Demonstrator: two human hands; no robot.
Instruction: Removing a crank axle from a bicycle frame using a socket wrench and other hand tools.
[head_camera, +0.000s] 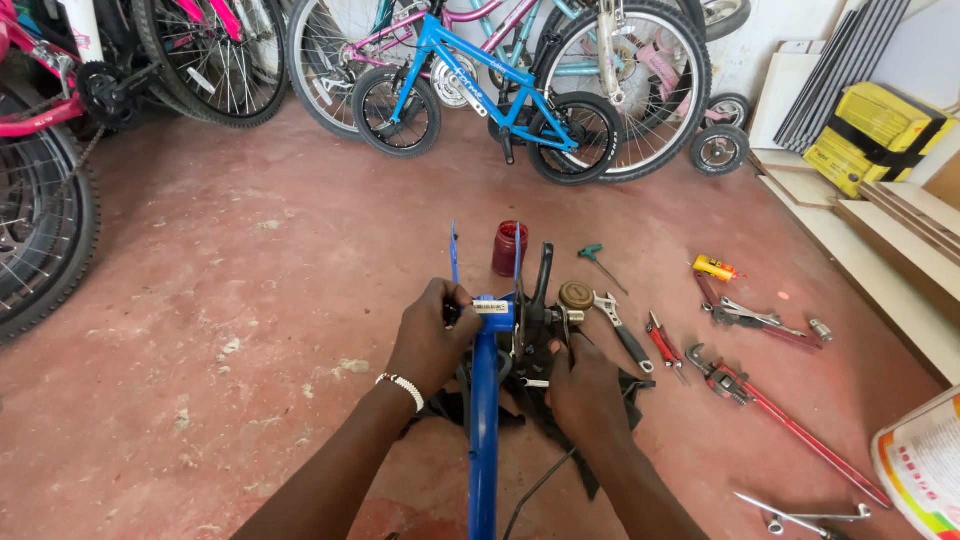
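In the head view, a blue bicycle frame tube (484, 420) is seen in the middle of the picture, between the two forearms. Its long axis runs from the bottom edge straight away from the person, and its far end lies at the level of the hands. Both hands are placed at this far end, one on each side, so neither is clearly nearer; the tube is touched directly only by the left one.

The left hand (432, 335) is closed around the top of the tube, with the fingers curled over a small white-labelled part there. The right hand (585, 385) is closed as well, and a black brake lever assembly (538, 300) with a round brass bell (575, 296) is gripped by it, just beside the tube on its right. A dark cloth (610, 400) is spread under the hands on the red floor (250, 260).

Just behind the hands a dark red jar (509, 247) is standing upright. To the right, an adjustable spanner (620, 330), red-handled pliers (662, 345) and a long red pipe wrench (780, 415) are laid on the floor, well apart from the hands. Further back, a small blue bicycle (480, 90) is parked among other bicycles
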